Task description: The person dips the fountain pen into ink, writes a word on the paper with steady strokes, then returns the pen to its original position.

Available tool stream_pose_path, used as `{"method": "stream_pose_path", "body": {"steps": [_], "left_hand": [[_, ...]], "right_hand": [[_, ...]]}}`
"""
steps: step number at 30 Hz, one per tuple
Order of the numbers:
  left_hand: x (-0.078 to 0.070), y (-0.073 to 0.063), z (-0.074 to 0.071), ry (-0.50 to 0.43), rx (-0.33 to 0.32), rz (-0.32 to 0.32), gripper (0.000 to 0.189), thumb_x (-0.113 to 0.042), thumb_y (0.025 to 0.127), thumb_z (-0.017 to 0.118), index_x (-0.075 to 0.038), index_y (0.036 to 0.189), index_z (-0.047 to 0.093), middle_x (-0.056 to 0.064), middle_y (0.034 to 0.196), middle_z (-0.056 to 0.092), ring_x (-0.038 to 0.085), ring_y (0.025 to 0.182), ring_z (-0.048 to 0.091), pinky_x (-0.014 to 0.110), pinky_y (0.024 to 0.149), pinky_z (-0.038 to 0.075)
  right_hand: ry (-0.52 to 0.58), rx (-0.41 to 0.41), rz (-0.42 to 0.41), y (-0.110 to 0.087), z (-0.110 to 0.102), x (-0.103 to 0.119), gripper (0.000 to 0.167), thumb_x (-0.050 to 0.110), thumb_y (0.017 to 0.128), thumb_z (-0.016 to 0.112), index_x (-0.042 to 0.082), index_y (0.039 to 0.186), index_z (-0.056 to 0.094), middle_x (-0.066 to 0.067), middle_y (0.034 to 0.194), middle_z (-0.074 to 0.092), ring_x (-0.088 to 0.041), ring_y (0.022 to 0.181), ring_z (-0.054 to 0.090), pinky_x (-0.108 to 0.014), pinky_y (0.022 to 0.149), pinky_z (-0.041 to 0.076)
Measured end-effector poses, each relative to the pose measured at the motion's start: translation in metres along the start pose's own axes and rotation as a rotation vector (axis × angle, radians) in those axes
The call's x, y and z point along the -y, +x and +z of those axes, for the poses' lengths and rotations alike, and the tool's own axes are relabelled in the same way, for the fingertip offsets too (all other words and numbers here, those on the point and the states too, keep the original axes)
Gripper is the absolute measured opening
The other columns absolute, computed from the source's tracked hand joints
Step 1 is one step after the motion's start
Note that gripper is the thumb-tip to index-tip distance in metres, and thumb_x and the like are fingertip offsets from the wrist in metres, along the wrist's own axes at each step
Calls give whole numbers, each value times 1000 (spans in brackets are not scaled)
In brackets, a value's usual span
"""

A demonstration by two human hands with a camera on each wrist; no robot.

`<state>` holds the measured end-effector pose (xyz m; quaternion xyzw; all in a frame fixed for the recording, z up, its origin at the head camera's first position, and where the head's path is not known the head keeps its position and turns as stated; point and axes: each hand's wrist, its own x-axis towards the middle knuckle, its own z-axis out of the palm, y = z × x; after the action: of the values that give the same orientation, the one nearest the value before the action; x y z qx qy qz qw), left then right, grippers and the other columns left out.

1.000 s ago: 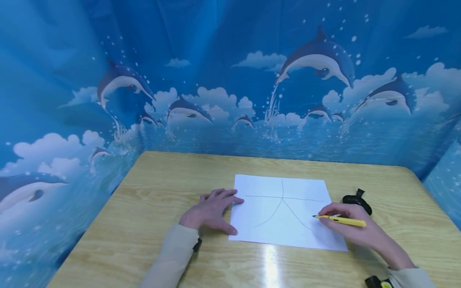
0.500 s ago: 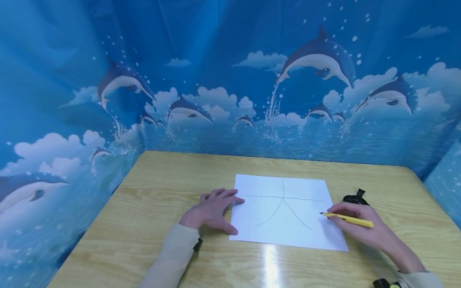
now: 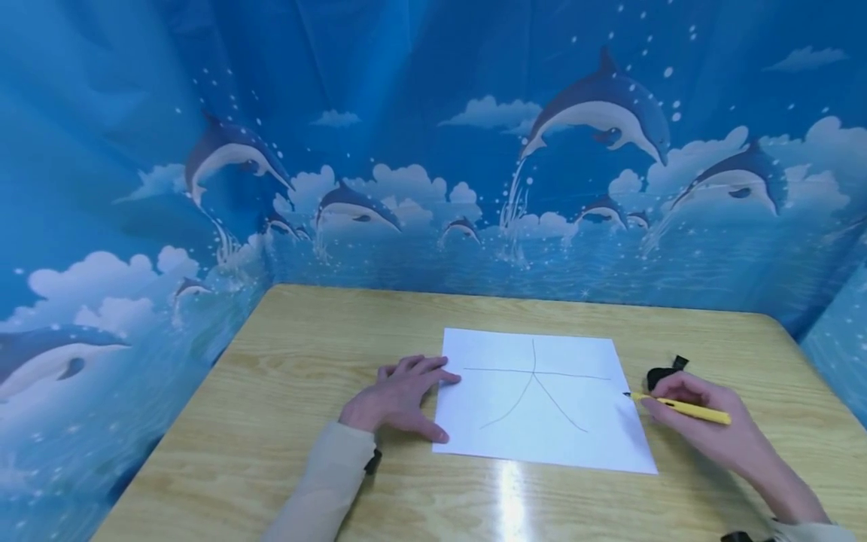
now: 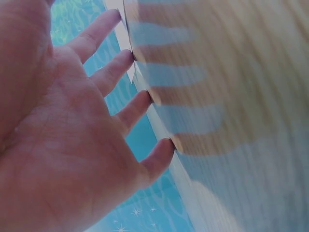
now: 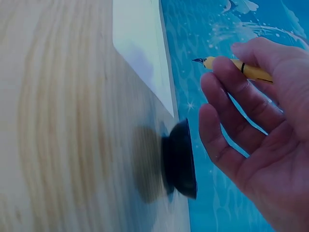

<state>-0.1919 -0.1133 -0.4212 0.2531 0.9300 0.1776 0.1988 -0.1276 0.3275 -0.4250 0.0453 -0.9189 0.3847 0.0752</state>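
Note:
A white sheet of paper point(image 3: 501, 436) lies on the wooden table. It bears thin dark lines: a short upright stroke, a long crossing line, and two curved strokes spreading downward. My left hand point(image 3: 400, 399) rests with fingers spread, its thumb and fingertips at the sheet's left edge; in the left wrist view its fingertips point(image 4: 166, 147) meet the tabletop. My right hand point(image 3: 725, 429) pinches a yellow fountain pen point(image 3: 701, 412) between thumb and fingers, over the sheet's right edge. In the right wrist view the pen's dark nib is raised clear of the paper.
A black, dome-shaped object point(image 5: 181, 159) with a small tab stands on the table point(image 3: 325, 331) right of the paper, partly behind my right hand in the head view. A blue curtain point(image 3: 420, 90) printed with dolphins hangs behind the table and along its left side.
My right hand has moved to the right with the fountain pen, from over the paper to its right edge, covering part of the black object. My left hand stays in place.

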Motion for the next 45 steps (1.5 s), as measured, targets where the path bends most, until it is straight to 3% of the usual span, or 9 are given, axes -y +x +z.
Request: {"method": "stream_pose_path", "body": {"steps": [5, 8, 12, 15, 24, 33, 37, 41, 45], "left_hand": [[0, 1, 0, -3, -3, -2, 89, -60, 75, 83, -35, 153, 46, -4, 171, 23, 37, 159, 15, 72, 118, 19], [0, 1, 0, -3, -4, -3, 90, -60, 75, 83, -35, 153, 46, -4, 171, 24, 37, 158, 15, 71, 118, 19], [0, 1, 1, 0, -3, -4, 90, -61, 75, 82, -35, 153, 46, -5, 171, 23, 37, 159, 15, 72, 118, 19], [0, 1, 1, -1, -3, -3, 90, -61, 76, 82, -35, 153, 45, -4, 171, 23, 37, 159, 15, 72, 118, 19], [-1, 0, 0, -2, 1, -3, 89, -60, 76, 82, -35, 153, 45, -4, 171, 23, 37, 159, 15, 72, 118, 19], [0, 0, 1, -8, -1, -4, 89, -60, 76, 82, -35, 153, 45, -5, 171, 23, 36, 159, 14, 72, 118, 18], [1, 1, 2, -6, -5, 1, 89, -60, 76, 82, -35, 153, 45, -4, 171, 23, 37, 159, 14, 71, 118, 19], [1, 2, 2, -6, -3, 6, 89, -60, 76, 83, -34, 153, 46, -4, 171, 23, 37, 159, 14, 71, 118, 19], [1, 2, 1, 4, 5, 10, 89, -60, 76, 82, -34, 153, 46, -3, 171, 23, 37, 159, 15, 72, 118, 19]], "right_hand": [[-39, -4, 27, -4, -12, -8, 17, 28, 94, 76, 16, 106, 73, 19, 94, 73, 14, 86, 62, -12, 68, 50], [-7, 5, -1, -6, -18, -16, 20, 23, 97, 72, 12, 114, 74, 25, 100, 72, 18, 93, 61, -9, 71, 50], [99, 13, -49, -10, -23, -24, 25, 9, 100, 65, 1, 123, 69, 30, 105, 71, 11, 90, 69, -16, 68, 57], [133, -10, -33, -11, -25, -25, 25, 7, 101, 62, -2, 125, 66, 30, 104, 71, 4, 86, 72, -21, 65, 59], [66, -140, 67, -13, -32, -34, 16, 14, 101, 64, 5, 113, 67, 24, 84, 73, 5, 74, 70, -18, 59, 56], [103, -135, 110, -14, -38, -47, 23, 12, 101, 64, 8, 122, 71, 40, 96, 66, 6, 75, 70, -20, 58, 54], [27, -125, 129, -14, -42, -52, 25, 13, 100, 63, 7, 123, 72, 46, 98, 60, 16, 79, 64, -15, 60, 53], [-106, -148, 87, -11, -45, -55, 21, 15, 98, 68, 5, 114, 76, 50, 93, 53, 20, 76, 54, -12, 59, 47], [-248, -186, 53, -4, -46, -60, 15, 13, 93, 75, 6, 105, 77, 38, 82, 62, 19, 68, 47, -15, 53, 43]]}}
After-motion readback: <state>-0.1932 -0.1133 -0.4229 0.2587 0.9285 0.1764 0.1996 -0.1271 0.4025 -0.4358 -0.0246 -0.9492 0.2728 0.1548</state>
